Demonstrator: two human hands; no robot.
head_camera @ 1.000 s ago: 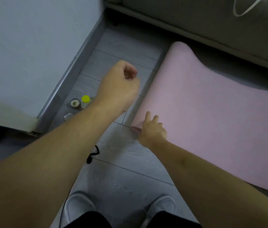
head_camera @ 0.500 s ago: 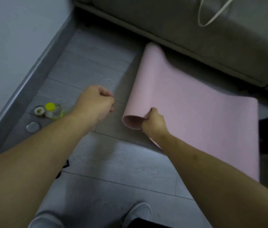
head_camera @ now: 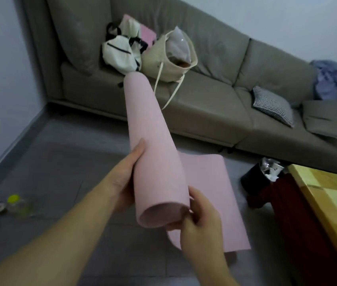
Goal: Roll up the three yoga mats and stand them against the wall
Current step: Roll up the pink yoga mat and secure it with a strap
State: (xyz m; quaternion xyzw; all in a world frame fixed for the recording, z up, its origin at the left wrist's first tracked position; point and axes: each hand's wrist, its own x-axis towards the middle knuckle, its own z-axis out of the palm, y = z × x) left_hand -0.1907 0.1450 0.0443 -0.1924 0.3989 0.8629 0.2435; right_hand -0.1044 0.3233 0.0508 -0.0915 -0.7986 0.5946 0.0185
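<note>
Mat: pink yoga mat [head_camera: 155, 153], loosely rolled, lifted before the sofa [head_camera: 215, 112].
Hands: left hand [head_camera: 122, 188] cups the roll; right hand [head_camera: 200, 215] pinches its open end.
Risk: the loose roll may unwind, its tail trailing on the floor.

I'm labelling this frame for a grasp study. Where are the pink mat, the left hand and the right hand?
pink mat [head_camera: 155, 162]: head view, on the middle of the rolled part.
left hand [head_camera: 125, 178]: head view, on the palm beside the roll.
right hand [head_camera: 202, 217]: head view, on the back of the hand.
</note>
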